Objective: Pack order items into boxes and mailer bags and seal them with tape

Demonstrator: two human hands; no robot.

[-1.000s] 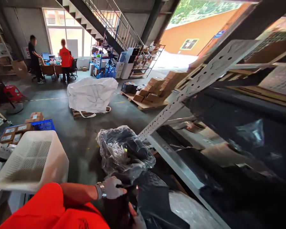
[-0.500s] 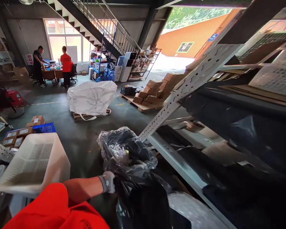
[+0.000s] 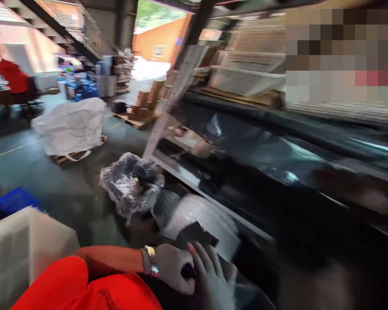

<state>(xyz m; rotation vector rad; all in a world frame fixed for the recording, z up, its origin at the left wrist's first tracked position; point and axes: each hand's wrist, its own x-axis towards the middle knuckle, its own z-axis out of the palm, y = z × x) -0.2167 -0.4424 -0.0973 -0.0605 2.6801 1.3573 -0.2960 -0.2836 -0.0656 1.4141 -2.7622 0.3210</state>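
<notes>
My left hand [image 3: 174, 266], in a pale glove with a metal watch at the wrist, is closed around a bunched piece of black plastic film [image 3: 196, 234]. Right beside it is my right hand [image 3: 215, 275], also gloved, its fingers stretched out over the film and close to the left fist. Part of the film hangs below both hands in shadow, where its edges are hard to make out. Just beyond the hands lies a large roll wrapped in clear plastic [image 3: 203, 213].
A bin lined with clear plastic [image 3: 132, 185] holds scraps. To the right stands a rack [image 3: 181, 174] with black-wrapped rolls. A white crate [image 3: 51, 241] and blue crate [image 3: 13, 204] are at left. Farther off are a white bulk bag [image 3: 74, 127], cartons [image 3: 145, 101] and a person in red [image 3: 13, 75].
My view has turned right. My left hand has moved from beside the lined bin toward my body, pulling the black plastic film along. My right hand has come into view next to it.
</notes>
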